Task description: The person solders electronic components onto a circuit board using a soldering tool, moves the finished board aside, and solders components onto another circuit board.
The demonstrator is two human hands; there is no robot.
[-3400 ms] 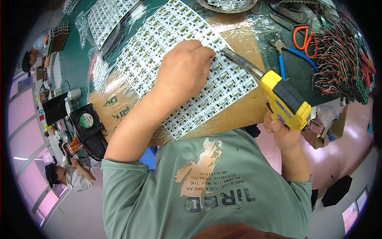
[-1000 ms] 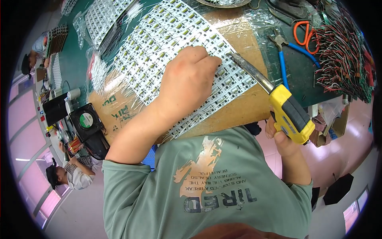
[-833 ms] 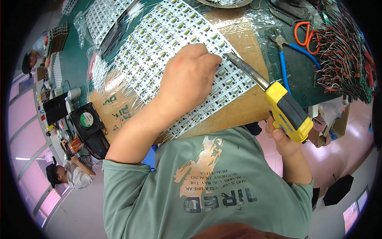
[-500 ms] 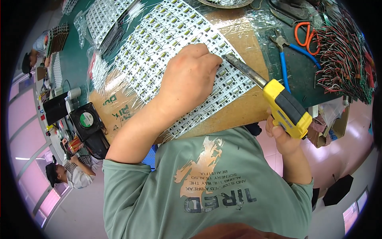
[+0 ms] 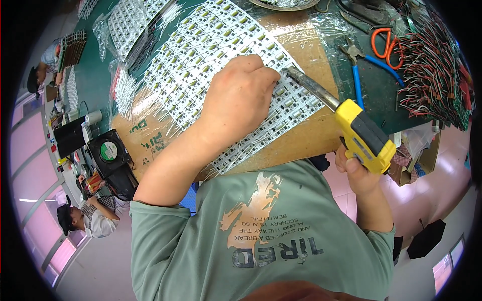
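A white panel of small circuit boards (image 5: 201,65), dotted with olive-coloured components and fine white wires, lies tilted on a brown cardboard sheet (image 5: 321,136). My left hand (image 5: 241,95) rests over its right part, fingers bent and pinched together; what is between the fingertips is hidden beneath the hand. In my right hand (image 5: 357,173) I hold a yellow and black soldering gun (image 5: 366,135) by its handle. The metal tip of the gun points up and left, at the panel just beside my left fingertips. Whether the tip touches the board I cannot tell.
Blue-handled cutters (image 5: 358,83) and orange-handled scissors (image 5: 385,47) lie on the right, beside a thick bundle of red, white and black wires (image 5: 434,75). At left stand a black fan (image 5: 109,152) and more white panels (image 5: 131,22). Two people (image 5: 98,215) sit farther left.
The soldering gun and my right hand have shifted slightly to the right. My left hand and the panel stay in place.
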